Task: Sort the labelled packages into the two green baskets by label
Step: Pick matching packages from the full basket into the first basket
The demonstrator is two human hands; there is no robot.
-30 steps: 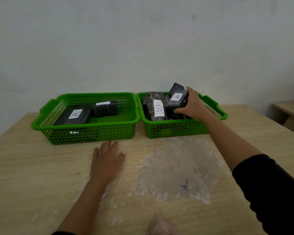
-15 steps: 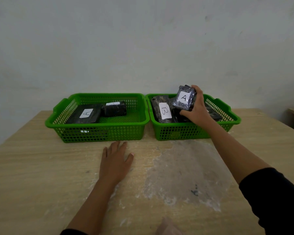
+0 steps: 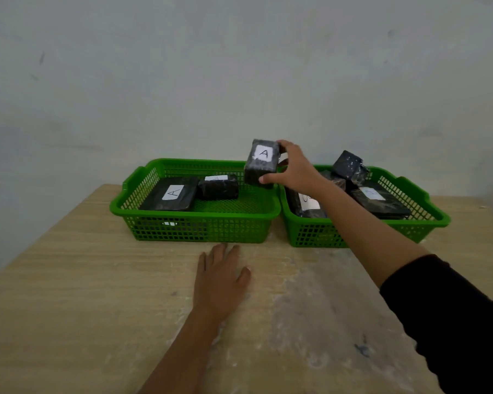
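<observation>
Fingers of the right hand [image 3: 295,172] gripped the upright A package [image 3: 261,163] above the left basket's [image 3: 194,223] right rim.

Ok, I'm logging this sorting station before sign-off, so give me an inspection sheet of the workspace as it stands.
Surface: wooden table, with a pale, scuffed whitish patch on its right part.
Job's things: left basket holds a flat package labelled A and a smaller package whose label is unreadable. Right basket holds several dark packages; their labels are blurred or partly hidden by the arm. Held package labelled A is in the air over the left basket's far right corner.
Clutter: nothing seen.
Grippers: right hand grips the held package; left hand rests flat on the table.
Cables: nothing seen.
Surroundings: plain pale wall behind.
</observation>
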